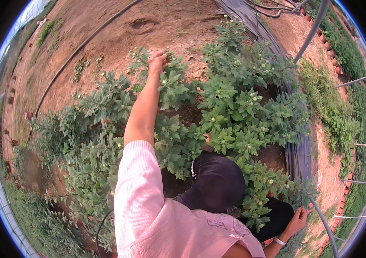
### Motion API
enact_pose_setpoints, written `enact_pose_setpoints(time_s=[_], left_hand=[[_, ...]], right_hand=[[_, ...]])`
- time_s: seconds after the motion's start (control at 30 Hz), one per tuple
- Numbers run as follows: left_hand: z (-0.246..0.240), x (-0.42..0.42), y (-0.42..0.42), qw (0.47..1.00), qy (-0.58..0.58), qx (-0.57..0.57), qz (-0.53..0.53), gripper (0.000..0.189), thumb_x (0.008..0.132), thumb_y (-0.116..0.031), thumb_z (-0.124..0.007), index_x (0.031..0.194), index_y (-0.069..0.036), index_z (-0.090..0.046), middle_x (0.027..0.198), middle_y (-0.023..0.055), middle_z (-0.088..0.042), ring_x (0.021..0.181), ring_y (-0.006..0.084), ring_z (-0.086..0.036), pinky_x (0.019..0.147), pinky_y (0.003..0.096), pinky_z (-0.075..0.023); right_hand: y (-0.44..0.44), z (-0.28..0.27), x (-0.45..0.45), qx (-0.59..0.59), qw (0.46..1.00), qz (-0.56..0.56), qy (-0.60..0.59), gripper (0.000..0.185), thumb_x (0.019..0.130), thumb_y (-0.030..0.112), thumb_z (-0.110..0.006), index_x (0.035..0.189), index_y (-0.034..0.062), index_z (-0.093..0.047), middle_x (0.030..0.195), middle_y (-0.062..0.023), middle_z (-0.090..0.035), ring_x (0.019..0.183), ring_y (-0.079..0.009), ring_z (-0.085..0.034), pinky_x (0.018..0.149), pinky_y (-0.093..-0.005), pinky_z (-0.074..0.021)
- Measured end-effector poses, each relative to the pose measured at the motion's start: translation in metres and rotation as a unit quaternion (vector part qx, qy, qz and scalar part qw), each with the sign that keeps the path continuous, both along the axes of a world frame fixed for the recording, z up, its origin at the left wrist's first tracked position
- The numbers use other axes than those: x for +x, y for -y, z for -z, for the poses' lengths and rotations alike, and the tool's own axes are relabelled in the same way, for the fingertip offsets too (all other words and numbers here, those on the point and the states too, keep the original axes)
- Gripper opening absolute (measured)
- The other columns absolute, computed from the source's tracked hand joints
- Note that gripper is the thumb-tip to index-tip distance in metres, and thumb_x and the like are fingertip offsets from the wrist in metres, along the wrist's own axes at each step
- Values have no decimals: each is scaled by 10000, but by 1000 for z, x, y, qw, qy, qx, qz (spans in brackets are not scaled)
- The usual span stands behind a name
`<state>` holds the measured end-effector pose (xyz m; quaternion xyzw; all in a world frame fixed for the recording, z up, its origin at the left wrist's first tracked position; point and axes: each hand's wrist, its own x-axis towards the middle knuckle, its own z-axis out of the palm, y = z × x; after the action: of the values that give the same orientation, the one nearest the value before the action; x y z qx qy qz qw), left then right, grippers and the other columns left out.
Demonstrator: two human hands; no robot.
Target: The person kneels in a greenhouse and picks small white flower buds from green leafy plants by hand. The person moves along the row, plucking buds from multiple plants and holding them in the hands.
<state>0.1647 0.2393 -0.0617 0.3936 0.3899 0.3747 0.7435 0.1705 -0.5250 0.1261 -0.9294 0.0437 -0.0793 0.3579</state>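
Observation:
Leafy plants with lobed leaves and round pale buds (218, 92) fill the ground before me. My left hand (158, 62) reaches far out at upper centre, its fingers curled at the budded top of one plant (173, 82); whether they grip a bud or stem is too small to tell. At the lower right, my right hand (299, 218) is beside my dark-clad knee, thumb and fingertips together near a plant's outer leaves (304, 190). What lies between those fingertips cannot be made out.
A black hose (83, 42) curves over bare soil at the upper left. Dark plastic sheeting (299, 158) runs along the right of the plants. Grey metal poles (312, 30) slant at the right, one close to my right hand. Rows of reddish pots (329, 51) stand beyond.

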Motion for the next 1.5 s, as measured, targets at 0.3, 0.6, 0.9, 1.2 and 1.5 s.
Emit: enact_pose_setpoints(time_s=[0.3, 0.6, 0.9, 1.2, 1.5], left_hand=[[-2, -10, -6, 999, 1, -7, 33, 373, 778, 25, -527, 1150, 14, -549, 842, 113, -628, 692, 258, -684, 539, 299, -561], [-4, -6, 5, 989, -70, 125, -24, 529, 744, -88, -731, 1207, 38, -507, 749, 75, -610, 621, 141, -622, 511, 230, -494], [3, -7, 5, 981, -61, 184, -14, 564, 699, 75, -612, 1248, 51, -484, 846, 105, -651, 669, 169, -640, 580, 245, -502], [-1, -8, 9, 989, -50, 142, -9, 679, 633, 146, -494, 1304, 68, -427, 1003, 170, -654, 772, 213, -663, 619, 246, -506], [0, -8, 9, 992, -60, 114, 14, 640, 656, 31, -631, 1277, 46, -476, 1025, 125, -664, 775, 159, -641, 619, 236, -483]], right_hand=[[-1, 0, 0, 12, 1000, -10, 1, 141, 903, 115, -585, 917, -26, -583, 807, 0, -548, 727, -79, -476, 668, -216, -425], [-1, 0, 0, 0, 1000, -10, 4, 150, 898, 117, -588, 916, -32, -588, 807, -7, -557, 726, -89, -484, 674, -229, -430], [-3, -2, 0, -8, 1000, -4, 5, 154, 894, 115, -588, 926, -35, -594, 809, -13, -569, 726, -97, -494, 679, -241, -439], [-3, -1, -1, 17, 1000, 3, 1, 158, 897, 110, -584, 951, -38, -600, 827, -9, -572, 734, -87, -496, 678, -226, -439], [0, 0, 0, 13, 1000, 4, -4, 157, 892, 107, -585, 956, -36, -601, 833, -10, -574, 742, -87, -497, 681, -227, -436]])
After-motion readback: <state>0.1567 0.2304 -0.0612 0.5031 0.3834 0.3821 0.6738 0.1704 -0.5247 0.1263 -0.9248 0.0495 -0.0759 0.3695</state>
